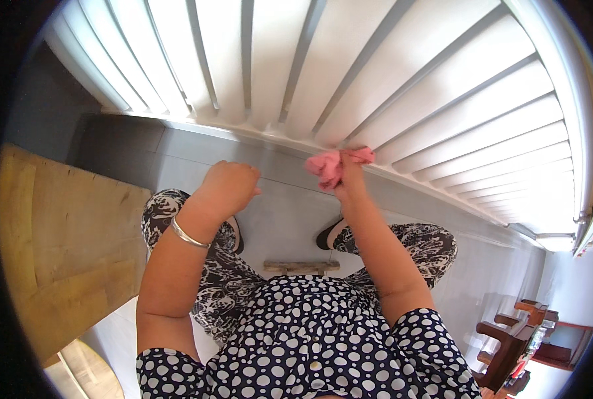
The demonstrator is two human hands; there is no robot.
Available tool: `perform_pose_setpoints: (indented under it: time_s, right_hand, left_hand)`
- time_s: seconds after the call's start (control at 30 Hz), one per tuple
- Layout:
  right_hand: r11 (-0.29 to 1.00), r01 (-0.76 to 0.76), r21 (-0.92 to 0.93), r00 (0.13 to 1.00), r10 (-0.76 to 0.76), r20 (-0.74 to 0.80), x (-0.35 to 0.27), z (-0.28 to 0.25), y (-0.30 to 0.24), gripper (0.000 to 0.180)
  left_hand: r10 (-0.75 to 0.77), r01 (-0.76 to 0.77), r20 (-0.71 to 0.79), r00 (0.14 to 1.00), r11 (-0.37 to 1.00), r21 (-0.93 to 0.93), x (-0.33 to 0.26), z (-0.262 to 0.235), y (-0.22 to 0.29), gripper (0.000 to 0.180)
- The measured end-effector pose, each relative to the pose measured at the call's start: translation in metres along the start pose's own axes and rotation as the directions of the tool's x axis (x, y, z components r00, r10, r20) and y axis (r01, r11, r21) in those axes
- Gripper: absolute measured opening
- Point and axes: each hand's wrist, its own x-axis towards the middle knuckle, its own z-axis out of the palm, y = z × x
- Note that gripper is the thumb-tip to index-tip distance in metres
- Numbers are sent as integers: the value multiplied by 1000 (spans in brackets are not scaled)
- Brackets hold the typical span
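A pink cloth is bunched in my right hand, which reaches forward to the lower edge of a white slatted panel. The cloth lies against or very near the panel's bottom rail; I cannot tell how firmly it presses. My left hand hangs over the grey floor, in front of my left knee and apart from the panel. Its fingers are curled in, and their inner side is hidden. A silver bangle circles the left wrist.
A wooden table or board stands close on my left. Under me is a low wooden stool, between my spread legs. Grey tiled floor runs along the panel. Dark wooden furniture stands far off at the right.
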Motion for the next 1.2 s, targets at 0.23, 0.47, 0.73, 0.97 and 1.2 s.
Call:
perform_pose_setpoints:
  time_s: [0.23,0.47,0.73,0.97,1.2]
  right_hand:
    - [988,-99,117,940,54,336,15,92,37,23]
    - [977,-67,205,962,9,272,22,125,47,21]
    - [977,3,213,988,-36,148,13,6,14,29]
    - [915,88,394,995,-101,13,3,-108,-32,28]
    - [915,244,320,934,-133,-331,6,-208,-71,29]
  left_hand:
    - [-9,9,-11,1000,1000,-11,1,-3,-2,22]
    - [-65,65,18,998,997,-33,4,-3,-6,23]
    - [-77,78,52,996,997,-21,3,-4,-2,25]
    - [-64,64,77,995,998,1,6,-5,3,27]
    - [-76,73,101,992,997,27,9,-7,4,28]
